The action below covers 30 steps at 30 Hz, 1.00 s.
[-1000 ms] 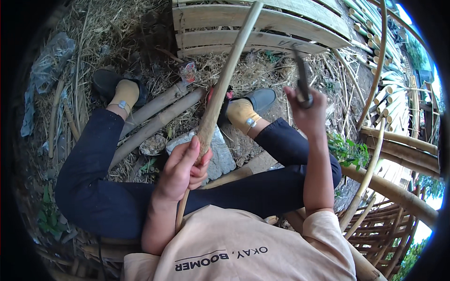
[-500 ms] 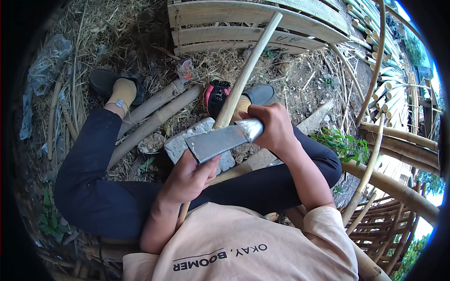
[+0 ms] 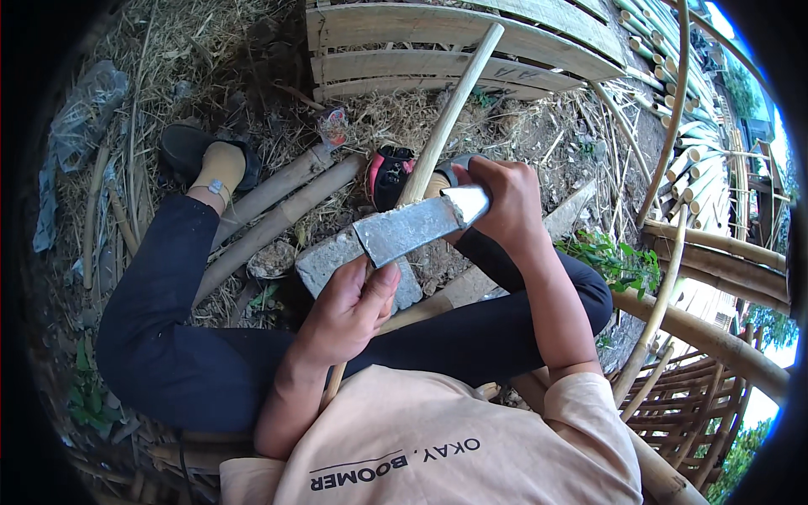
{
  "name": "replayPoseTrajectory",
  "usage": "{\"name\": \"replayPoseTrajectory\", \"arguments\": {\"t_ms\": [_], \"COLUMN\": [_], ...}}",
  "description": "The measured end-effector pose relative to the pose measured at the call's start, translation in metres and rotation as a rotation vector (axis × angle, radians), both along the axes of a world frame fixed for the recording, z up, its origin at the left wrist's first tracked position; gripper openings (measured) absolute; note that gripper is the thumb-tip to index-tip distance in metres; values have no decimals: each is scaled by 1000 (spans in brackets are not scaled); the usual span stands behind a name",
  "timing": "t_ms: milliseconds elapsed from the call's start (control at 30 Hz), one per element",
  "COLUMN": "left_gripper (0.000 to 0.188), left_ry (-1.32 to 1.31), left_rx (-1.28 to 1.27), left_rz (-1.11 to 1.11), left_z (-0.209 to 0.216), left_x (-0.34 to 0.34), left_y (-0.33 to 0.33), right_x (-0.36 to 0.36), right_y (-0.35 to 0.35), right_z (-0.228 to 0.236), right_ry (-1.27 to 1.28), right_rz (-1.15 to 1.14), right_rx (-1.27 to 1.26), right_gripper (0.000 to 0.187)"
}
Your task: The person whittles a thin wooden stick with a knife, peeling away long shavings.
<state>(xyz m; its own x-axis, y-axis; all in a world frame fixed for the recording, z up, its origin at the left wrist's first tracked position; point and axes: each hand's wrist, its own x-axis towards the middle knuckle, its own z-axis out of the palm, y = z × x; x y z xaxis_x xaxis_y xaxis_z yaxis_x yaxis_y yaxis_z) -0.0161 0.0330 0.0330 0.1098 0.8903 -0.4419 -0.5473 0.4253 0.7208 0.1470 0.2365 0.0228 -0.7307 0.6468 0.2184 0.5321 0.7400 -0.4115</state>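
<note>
A long pale wooden stick (image 3: 450,115) runs slantwise from near the crate down toward my torso. My left hand (image 3: 348,311) is closed round its lower part, thumb up, just below a broad, blunt-ended metal blade. In my right hand (image 3: 507,202) is the machete (image 3: 408,229), gripped where the blade meets a whitish wrapped section. The blade lies across the stick and hides part of it. Beneath, a grey stone block (image 3: 328,261) sits on the ground between my legs, partly covered by the hands and blade.
A slatted wooden crate (image 3: 404,61) stands ahead. Two bamboo poles (image 3: 282,215) lie by my left leg, near crumpled clear plastic (image 3: 84,109). A black and pink object (image 3: 390,174) rests by my right foot. Bamboo poles (image 3: 703,172) are stacked at the right, beyond a leafy plant (image 3: 614,263).
My right hand and the machete have moved slightly up and to the right along the stick. The left hand has shifted a little to the right, still round the stick.
</note>
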Motion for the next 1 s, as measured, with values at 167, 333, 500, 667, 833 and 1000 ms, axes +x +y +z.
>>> {"name": "replayPoseTrajectory", "arguments": {"t_ms": [167, 333, 500, 667, 833, 1000], "left_gripper": [31, 33, 32, 26, 21, 17], "left_ry": [45, 106, 586, 824, 1160, 1324], "left_rx": [71, 134, 145, 111, 234, 41], "left_rz": [-33, -48, 95, 117, 206, 176], "left_z": [3, 0, -10, -8, -24, -13], "left_x": [8, 17, 15, 12, 11, 15], "left_y": [-1, -2, 3, 3, -3, 1], "right_x": [12, 55, 52, 19, 12, 11], "right_y": [19, 74, 40, 1, -28, -36], "right_z": [-10, 25, 14, 9, 17, 12], "right_ry": [162, 42, 95, -46, -255, -287], "right_rz": [-32, -533, -426, -30, 93, 49], "right_rx": [21, 157, -112, -220, -342, -320], "right_gripper": [24, 35, 27, 11, 15, 20]}}
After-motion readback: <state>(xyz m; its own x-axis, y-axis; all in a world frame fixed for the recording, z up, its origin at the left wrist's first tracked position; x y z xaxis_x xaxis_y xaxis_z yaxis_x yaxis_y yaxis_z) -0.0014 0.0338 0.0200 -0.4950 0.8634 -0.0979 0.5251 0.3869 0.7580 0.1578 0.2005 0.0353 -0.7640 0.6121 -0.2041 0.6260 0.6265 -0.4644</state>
